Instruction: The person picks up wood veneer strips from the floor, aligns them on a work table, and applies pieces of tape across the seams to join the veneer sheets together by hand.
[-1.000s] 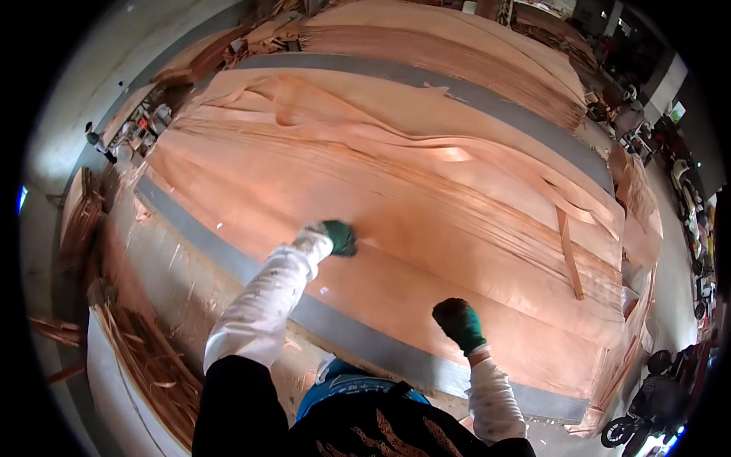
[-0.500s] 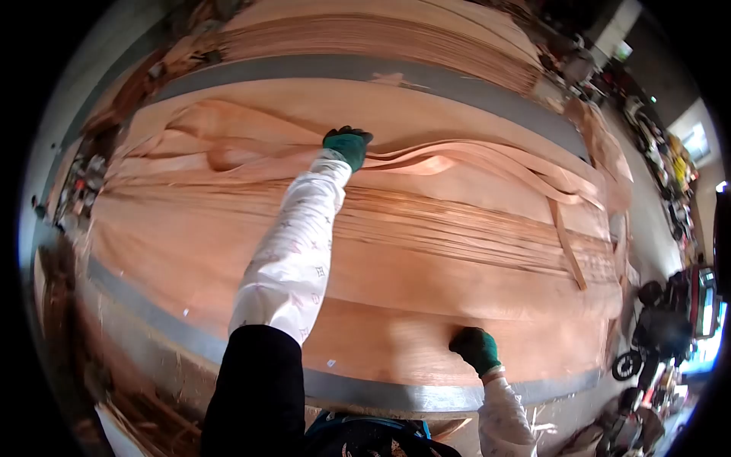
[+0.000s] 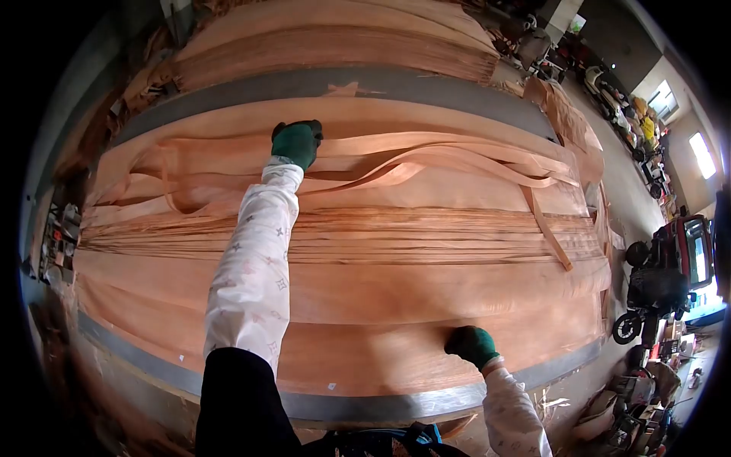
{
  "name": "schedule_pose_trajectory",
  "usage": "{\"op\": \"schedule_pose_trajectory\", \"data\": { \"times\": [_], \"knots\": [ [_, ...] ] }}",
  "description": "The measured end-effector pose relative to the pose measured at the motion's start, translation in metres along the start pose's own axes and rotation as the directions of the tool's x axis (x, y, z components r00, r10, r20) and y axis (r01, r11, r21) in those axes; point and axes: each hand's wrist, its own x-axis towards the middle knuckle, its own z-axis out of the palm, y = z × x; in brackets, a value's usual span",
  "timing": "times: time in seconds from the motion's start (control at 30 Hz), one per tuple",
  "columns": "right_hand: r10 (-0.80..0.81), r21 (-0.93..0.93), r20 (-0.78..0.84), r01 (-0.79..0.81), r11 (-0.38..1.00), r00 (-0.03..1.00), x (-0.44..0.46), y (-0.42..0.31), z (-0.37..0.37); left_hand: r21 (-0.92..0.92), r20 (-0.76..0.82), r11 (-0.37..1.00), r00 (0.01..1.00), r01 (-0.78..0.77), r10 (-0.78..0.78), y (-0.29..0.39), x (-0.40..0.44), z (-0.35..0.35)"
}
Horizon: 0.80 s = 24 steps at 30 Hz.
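My left hand (image 3: 297, 145), in a green glove with dark fingertips, reaches far over the table. Its fingers are closed on a long, thin wood veneer strip (image 3: 449, 148), which runs off to the right in loose waves. More curled strips lie left of this hand, partly behind the sleeve. My right hand (image 3: 472, 346), gloved the same way, is closed low over a smooth veneer sheet (image 3: 365, 350) near the front edge. What its fingers hold, if anything, is hidden. Between the hands lie the layered edges of stacked veneer (image 3: 426, 236).
A grey table edge (image 3: 358, 405) runs along the front. Beyond a grey strip at the back stands another veneer stack (image 3: 335, 53). A narrow strip (image 3: 550, 232) hangs across the layers at right. A dark three-wheeled vehicle (image 3: 662, 282) and piled goods stand on the floor at right.
The view has shifted. My left hand has moved left across the veneer, and the strips left of it have dropped and changed shape. The right hand stays near the front edge.
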Motion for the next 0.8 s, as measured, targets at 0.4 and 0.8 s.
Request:
{"op": "schedule_pose_trajectory", "data": {
  "times": [0.4, 0.8],
  "knots": [
    [0.093, -0.02, 0.047, -0.092, 0.996, 0.995, -0.005, -0.014, -0.014, 0.355, 0.048, 0.928, 0.993, -0.117, 0.107, 0.02, -0.04, -0.021],
    [0.053, 0.005, -0.062, -0.053, 0.999, 0.997, -0.003, 0.005, 0.011, -0.062, 0.635, 0.993, 0.763, -0.105, 0.12, 0.036, -0.078, -0.045]
  ]
}}
